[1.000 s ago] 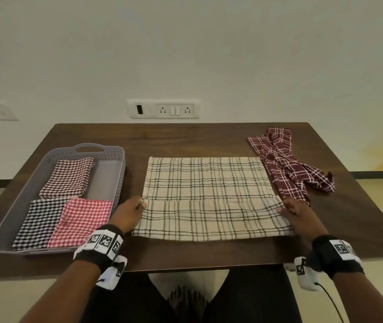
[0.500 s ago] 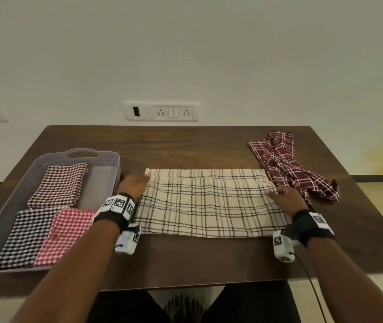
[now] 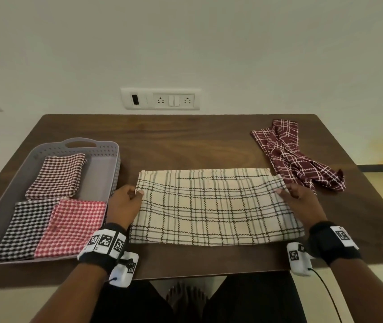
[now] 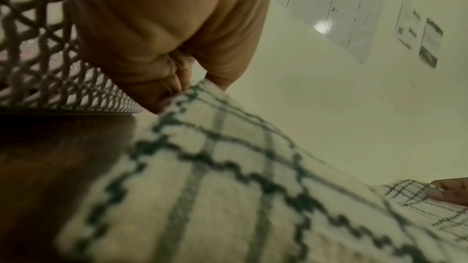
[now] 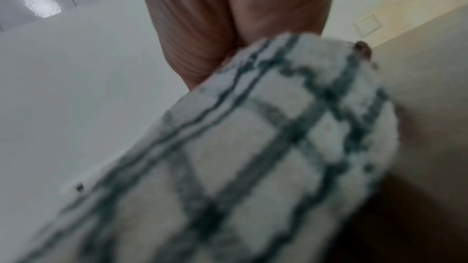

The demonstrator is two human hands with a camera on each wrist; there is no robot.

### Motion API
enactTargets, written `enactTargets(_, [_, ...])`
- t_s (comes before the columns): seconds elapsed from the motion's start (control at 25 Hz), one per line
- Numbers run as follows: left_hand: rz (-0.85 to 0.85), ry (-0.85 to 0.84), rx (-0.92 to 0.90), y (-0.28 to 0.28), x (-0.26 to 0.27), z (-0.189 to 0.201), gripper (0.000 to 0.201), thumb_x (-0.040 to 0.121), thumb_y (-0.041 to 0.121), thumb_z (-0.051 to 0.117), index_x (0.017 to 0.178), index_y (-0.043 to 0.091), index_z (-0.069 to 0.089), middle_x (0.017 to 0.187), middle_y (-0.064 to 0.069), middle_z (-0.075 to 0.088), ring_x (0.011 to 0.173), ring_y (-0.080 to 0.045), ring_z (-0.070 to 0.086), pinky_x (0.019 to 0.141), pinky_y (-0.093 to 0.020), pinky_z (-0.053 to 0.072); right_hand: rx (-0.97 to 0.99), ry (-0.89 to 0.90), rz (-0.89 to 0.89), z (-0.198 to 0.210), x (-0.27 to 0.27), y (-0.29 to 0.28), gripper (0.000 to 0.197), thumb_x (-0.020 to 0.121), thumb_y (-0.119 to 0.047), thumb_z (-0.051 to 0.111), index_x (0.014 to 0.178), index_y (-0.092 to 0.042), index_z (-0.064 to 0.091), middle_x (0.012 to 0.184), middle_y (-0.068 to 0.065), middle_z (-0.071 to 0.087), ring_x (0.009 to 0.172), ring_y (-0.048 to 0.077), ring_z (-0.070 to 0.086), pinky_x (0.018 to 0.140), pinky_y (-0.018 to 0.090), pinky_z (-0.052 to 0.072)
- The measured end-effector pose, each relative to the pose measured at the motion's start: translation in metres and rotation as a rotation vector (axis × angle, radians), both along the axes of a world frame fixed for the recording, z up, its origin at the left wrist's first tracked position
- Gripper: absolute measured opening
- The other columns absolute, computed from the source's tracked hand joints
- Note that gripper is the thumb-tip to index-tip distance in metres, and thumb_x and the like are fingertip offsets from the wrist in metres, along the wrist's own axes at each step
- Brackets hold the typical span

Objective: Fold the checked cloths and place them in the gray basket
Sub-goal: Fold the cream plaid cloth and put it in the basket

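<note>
A cream checked cloth [image 3: 211, 210] lies folded over on itself in the middle of the brown table [image 3: 186, 141]. Its upper layer stops a little short of the far edge. My left hand [image 3: 137, 194] pinches the upper layer's left corner, and the left wrist view shows the fingers [image 4: 174, 89] curled on the cloth [image 4: 215, 187]. My right hand [image 3: 283, 192] pinches the right corner; in the right wrist view the hand [image 5: 228, 57] grips the cloth [image 5: 253, 147]. The gray basket [image 3: 81, 145] stands at the left. A crumpled maroon checked cloth [image 3: 295, 157] lies at the far right.
The basket holds three folded cloths: dark red check [image 3: 56, 176], black check [image 3: 26, 227] and red check [image 3: 71, 226]. Its perforated wall [image 4: 63, 79] stands right beside my left hand. A socket panel [image 3: 160, 99] is on the wall behind the table.
Both hands carried the cream cloth's near edge away from me and over toward its far edge, so the cloth now lies doubled.
</note>
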State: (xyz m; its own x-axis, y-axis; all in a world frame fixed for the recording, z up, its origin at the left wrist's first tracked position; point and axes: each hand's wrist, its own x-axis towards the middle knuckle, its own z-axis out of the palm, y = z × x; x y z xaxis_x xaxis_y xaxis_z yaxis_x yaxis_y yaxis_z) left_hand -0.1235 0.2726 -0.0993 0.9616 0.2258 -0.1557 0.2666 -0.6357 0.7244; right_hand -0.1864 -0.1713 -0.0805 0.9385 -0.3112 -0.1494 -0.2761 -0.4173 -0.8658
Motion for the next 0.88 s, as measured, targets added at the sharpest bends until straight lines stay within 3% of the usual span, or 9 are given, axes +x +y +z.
enactTargets(0.08, [0.046,-0.109,-0.004,-0.004,0.005,0.013,0.018,0.094,0.033,0.06,0.095,0.015,0.064,0.089,0.002,0.064,0.086,-0.019,0.058,0.081,-0.03,0.041,0.083,-0.071,-0.043,0.013,0.01,0.0,0.016,0.095,-0.029,0.064,0.103,-0.018,0.072,0.096,0.0,0.078,0.089,0.016,0.074,0.082,0.036,0.055])
enactTargets(0.2, [0.094,-0.177,-0.016,-0.008,0.025,0.022,0.022,0.095,0.035,0.059,0.1,0.014,0.065,0.09,0.001,0.065,0.086,-0.02,0.059,0.08,-0.03,0.041,0.096,-0.135,-0.12,0.018,0.036,-0.008,0.016,0.093,-0.03,0.066,0.098,-0.016,0.073,0.094,0.004,0.078,0.093,0.025,0.073,0.086,0.04,0.056])
enactTargets(0.28, [0.083,-0.106,0.025,-0.01,0.039,0.018,0.026,0.096,0.035,0.057,0.1,0.01,0.064,0.093,-0.005,0.066,0.087,-0.024,0.059,0.08,-0.03,0.04,0.031,-0.04,-0.158,0.009,0.053,-0.01,0.019,0.091,-0.033,0.069,0.096,-0.014,0.072,0.096,0.006,0.075,0.1,0.032,0.069,0.09,0.04,0.054])
enactTargets(0.4, [-0.042,0.099,0.106,-0.012,0.042,0.001,0.024,0.094,0.031,0.059,0.092,0.008,0.065,0.094,-0.012,0.069,0.088,-0.029,0.062,0.078,-0.029,0.041,-0.175,0.215,-0.098,-0.009,0.058,-0.005,0.044,0.088,-0.031,0.073,0.12,-0.004,0.064,0.112,0.013,0.069,0.101,0.03,0.063,0.087,0.034,0.046])
enactTargets(0.48, [-0.063,0.11,0.127,-0.01,0.037,-0.008,0.025,0.093,0.029,0.061,0.086,0.006,0.066,0.083,-0.009,0.067,0.086,-0.031,0.064,0.075,-0.028,0.041,-0.256,0.221,-0.104,-0.015,0.056,-0.003,0.055,0.087,-0.031,0.075,0.129,0.001,0.059,0.117,0.018,0.067,0.095,0.026,0.06,0.085,0.033,0.044])
enactTargets(0.6, [-0.057,0.131,0.147,-0.006,0.031,-0.008,0.035,0.094,0.029,0.059,0.075,-0.001,0.065,0.069,-0.01,0.064,0.07,-0.026,0.061,0.061,-0.029,0.038,-0.278,0.182,-0.123,-0.02,0.052,-0.007,0.047,0.088,-0.031,0.074,0.122,-0.001,0.062,0.111,0.015,0.068,0.091,0.023,0.058,0.083,0.031,0.043])
enactTargets(0.68, [-0.059,0.18,0.105,-0.003,0.03,-0.004,0.034,0.094,0.026,0.057,0.077,-0.003,0.064,0.07,-0.012,0.063,0.066,-0.022,0.058,0.059,-0.028,0.039,-0.284,0.16,-0.122,-0.021,0.052,-0.008,0.032,0.09,-0.029,0.07,0.11,-0.004,0.067,0.101,0.012,0.071,0.087,0.023,0.062,0.077,0.03,0.042])
enactTargets(0.88, [-0.067,0.292,0.037,0.007,0.029,0.0,0.023,0.087,0.018,0.056,0.082,-0.003,0.064,0.08,-0.017,0.067,0.079,-0.032,0.064,0.077,-0.041,0.056,-0.29,0.179,-0.111,-0.023,0.058,-0.01,0.02,0.095,-0.023,0.062,0.095,-0.006,0.07,0.088,0.012,0.07,0.083,0.027,0.063,0.07,0.03,0.041])
